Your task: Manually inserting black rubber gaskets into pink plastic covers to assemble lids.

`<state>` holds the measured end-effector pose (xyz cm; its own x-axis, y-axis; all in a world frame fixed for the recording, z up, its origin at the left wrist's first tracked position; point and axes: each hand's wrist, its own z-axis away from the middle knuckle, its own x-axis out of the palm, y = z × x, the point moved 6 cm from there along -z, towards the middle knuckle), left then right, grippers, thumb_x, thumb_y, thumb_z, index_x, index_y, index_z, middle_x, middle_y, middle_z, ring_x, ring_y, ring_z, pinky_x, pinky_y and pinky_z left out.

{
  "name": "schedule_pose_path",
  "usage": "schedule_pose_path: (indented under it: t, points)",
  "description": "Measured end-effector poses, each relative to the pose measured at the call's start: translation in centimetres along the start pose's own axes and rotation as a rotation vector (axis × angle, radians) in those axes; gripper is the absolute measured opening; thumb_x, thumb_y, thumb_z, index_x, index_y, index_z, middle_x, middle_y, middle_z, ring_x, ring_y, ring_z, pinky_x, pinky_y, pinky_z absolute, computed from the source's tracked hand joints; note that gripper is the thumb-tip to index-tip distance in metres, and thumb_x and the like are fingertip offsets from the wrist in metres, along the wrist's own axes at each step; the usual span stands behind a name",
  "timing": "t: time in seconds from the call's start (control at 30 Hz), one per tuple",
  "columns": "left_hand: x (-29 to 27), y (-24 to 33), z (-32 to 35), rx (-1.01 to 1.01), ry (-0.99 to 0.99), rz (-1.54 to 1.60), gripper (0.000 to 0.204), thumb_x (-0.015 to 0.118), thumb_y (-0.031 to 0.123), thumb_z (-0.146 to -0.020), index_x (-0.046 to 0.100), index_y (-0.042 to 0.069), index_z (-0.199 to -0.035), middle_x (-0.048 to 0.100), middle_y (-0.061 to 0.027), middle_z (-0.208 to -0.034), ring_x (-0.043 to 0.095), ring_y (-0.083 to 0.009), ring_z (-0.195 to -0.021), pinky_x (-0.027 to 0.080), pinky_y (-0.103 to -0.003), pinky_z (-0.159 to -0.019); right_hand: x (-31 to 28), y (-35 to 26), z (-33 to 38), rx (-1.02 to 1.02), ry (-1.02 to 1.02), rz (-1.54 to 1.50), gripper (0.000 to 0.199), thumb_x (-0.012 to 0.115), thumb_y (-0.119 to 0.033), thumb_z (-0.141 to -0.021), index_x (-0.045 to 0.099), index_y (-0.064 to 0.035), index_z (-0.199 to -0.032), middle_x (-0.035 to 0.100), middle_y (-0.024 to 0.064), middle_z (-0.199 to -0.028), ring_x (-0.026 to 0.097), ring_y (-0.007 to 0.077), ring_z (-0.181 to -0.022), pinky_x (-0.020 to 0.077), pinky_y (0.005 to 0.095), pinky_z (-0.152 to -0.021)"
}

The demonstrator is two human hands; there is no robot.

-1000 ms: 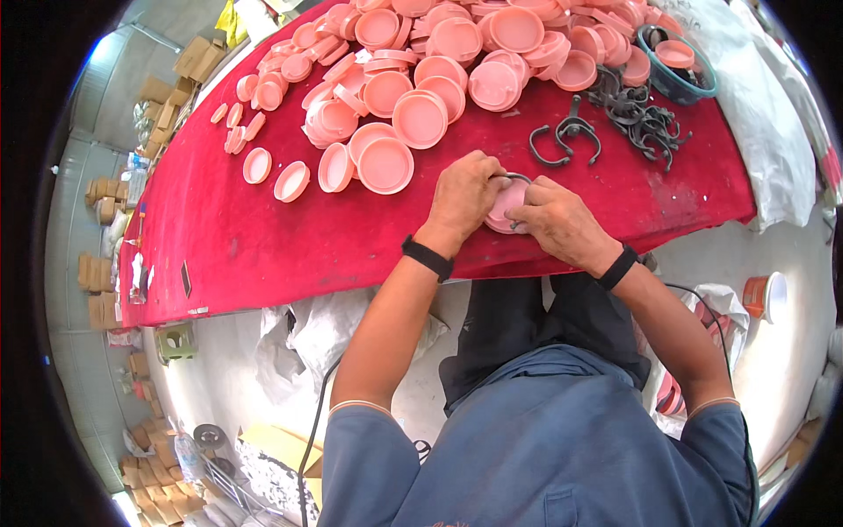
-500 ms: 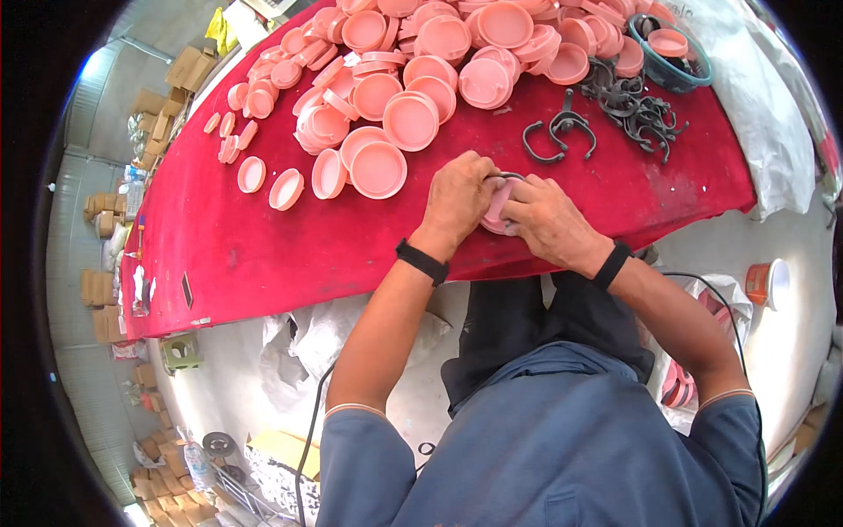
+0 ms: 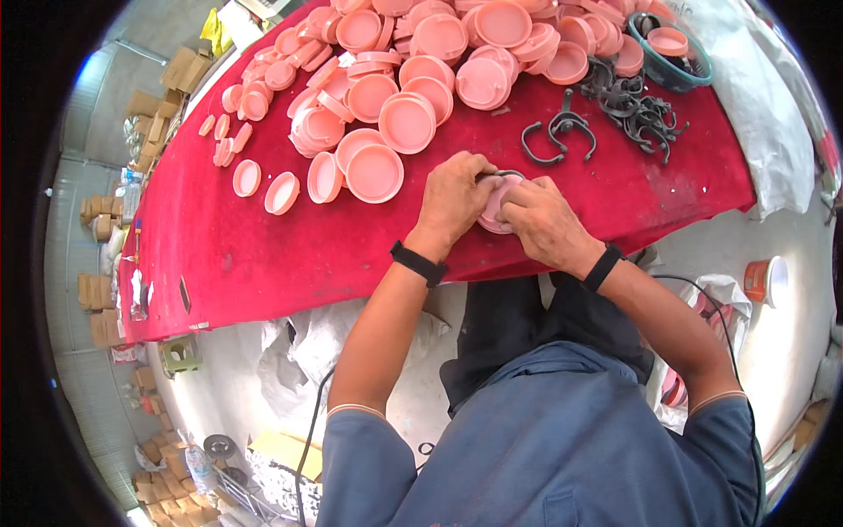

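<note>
- Head view: your left hand (image 3: 454, 195) and right hand (image 3: 544, 220) meet at the near edge of the red table (image 3: 263, 255), fingers curled and pressed around a pink cap (image 3: 494, 204) with a dark metal ring (image 3: 512, 175) at its far rim.
- Loose pink caps (image 3: 408, 121) pile far and left of your hands.
- Dark metal clips (image 3: 615, 110) lie far right, beside a teal bowl (image 3: 694, 81).
</note>
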<state>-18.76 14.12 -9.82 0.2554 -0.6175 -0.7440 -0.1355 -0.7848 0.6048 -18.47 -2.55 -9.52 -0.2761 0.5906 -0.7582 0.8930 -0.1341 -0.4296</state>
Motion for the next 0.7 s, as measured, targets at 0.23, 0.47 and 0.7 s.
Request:
schedule_pose_path:
  t: [0.23, 0.47, 0.7]
  points:
    - [0.5, -3.2, 3.3, -0.534, -0.156, 0.445, 0.049, 0.055, 0.042, -0.117, 0.08, 0.0, -0.112, 0.076, -0.0145, -0.096, 0.075, -0.0204, -0.088, 0.061, -0.037, -0.079, -2.8, -0.8, 1.4, 0.017, 0.135, -0.16, 0.023, 0.078, 0.0, -0.081, 0.073, -0.0055, -0.102, 0.067, 0.0115, -0.109, 0.065, 0.0328, -0.104, 0.0486, 0.0454, -0.093]
    - [2.3, 3.1, 4.2, -0.439, -0.099, 1.335, 0.053, 0.048, 0.043, -0.12, 0.064, -0.004, -0.142, 0.073, -0.0143, -0.131, 0.074, -0.0217, -0.116, 0.062, -0.039, -0.102, -5.3, -0.5, 2.3, 0.32, 0.397, -0.379, 0.059, 0.087, 0.008, -0.074, 0.069, -0.0035, -0.129, 0.066, 0.0142, -0.125, 0.068, 0.0329, -0.11, 0.0602, 0.0425, -0.099]
    - [3.9, 4.0, 4.9, -0.404, 0.061, 1.378, 0.046, 0.047, 0.033, -0.122, 0.062, -0.006, -0.142, 0.072, -0.0164, -0.134, 0.072, -0.025, -0.121, 0.06, -0.043, -0.106, -4.9, 0.6, 2.7, 0.631, 0.529, -0.339, 0.058, 0.093, -0.005, -0.074, 0.066, -0.0029, -0.125, 0.067, 0.0152, -0.115, 0.069, 0.0315, -0.101, 0.0589, 0.0423, -0.086]
